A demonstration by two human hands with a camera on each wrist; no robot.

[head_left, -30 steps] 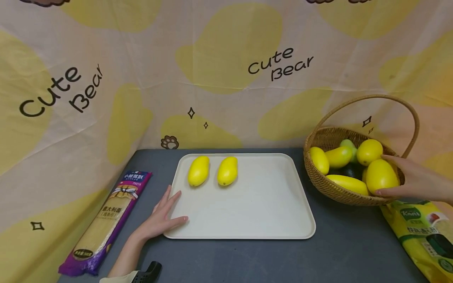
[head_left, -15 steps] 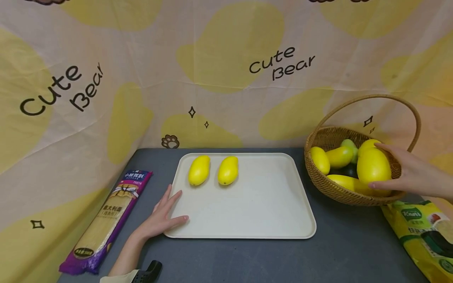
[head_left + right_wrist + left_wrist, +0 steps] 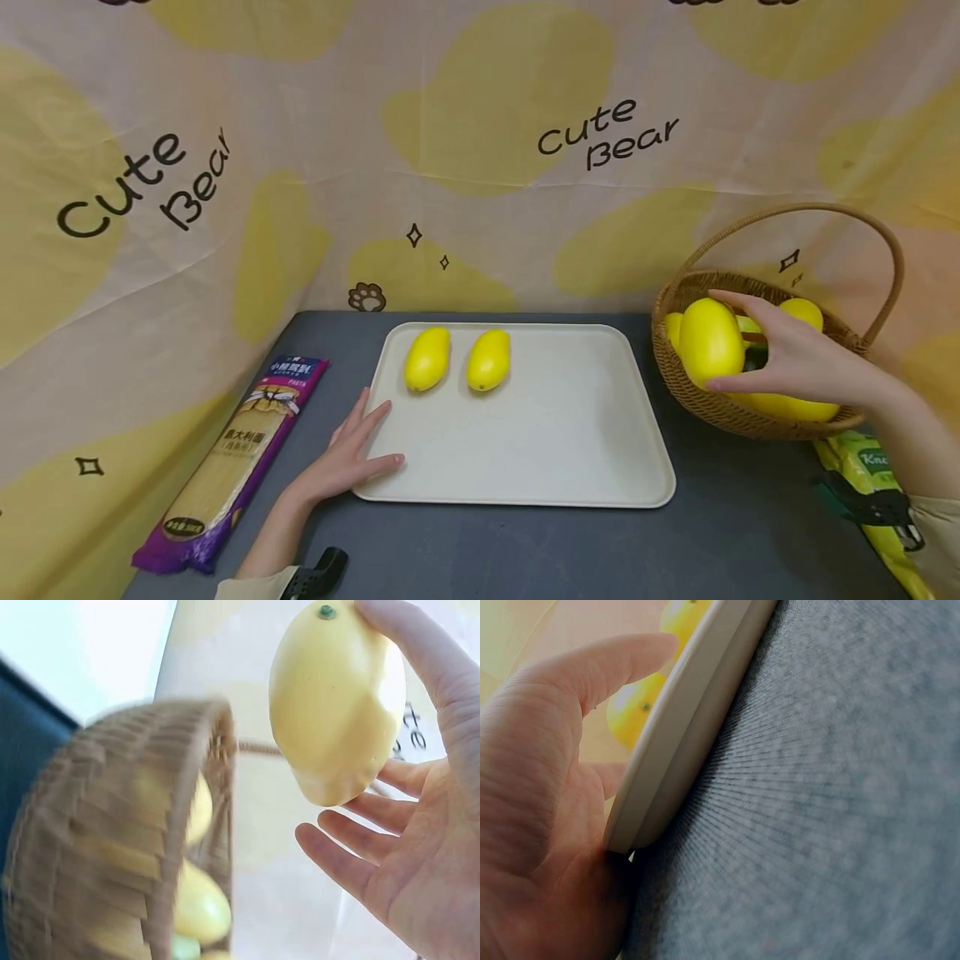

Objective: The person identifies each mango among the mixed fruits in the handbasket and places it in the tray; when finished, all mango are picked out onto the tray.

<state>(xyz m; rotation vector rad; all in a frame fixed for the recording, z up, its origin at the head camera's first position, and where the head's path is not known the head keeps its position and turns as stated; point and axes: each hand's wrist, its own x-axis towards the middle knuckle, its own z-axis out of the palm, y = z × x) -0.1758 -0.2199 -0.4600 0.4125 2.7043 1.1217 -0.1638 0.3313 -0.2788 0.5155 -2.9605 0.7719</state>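
Right hand (image 3: 802, 358) has a yellow fruit (image 3: 712, 342) in its grip — thumb on one side, fingers on the other. Head view puts that fruit in front of the left part of the wicker basket (image 3: 712, 407); right wrist view shows it outside the weave, apart from the rim, thumb near its green stem mark. Little finger stands off the fruit there.

Left hand (image 3: 347, 458) rests on the left edge of the white tray (image 3: 555, 425), grip spread, nothing pinched. Left wrist view has the thumb reaching over the tray rim.

On the tray, toward the far left corner: a left fruit (image 3: 427, 359) and a right fruit (image 3: 489, 360), both yellow, side by side with a small gap.

Basket sits right of the tray, not touching, handle up — more yellow fruit (image 3: 802, 312) inside, partly covered by the hand. Pasta pack (image 3: 232, 462) lies left of the tray, Knorr bag (image 3: 862, 458) at right near the basket, partly behind the forearm. All on the grey bench (image 3: 480, 550); printed cloth (image 3: 480, 100) hangs behind.
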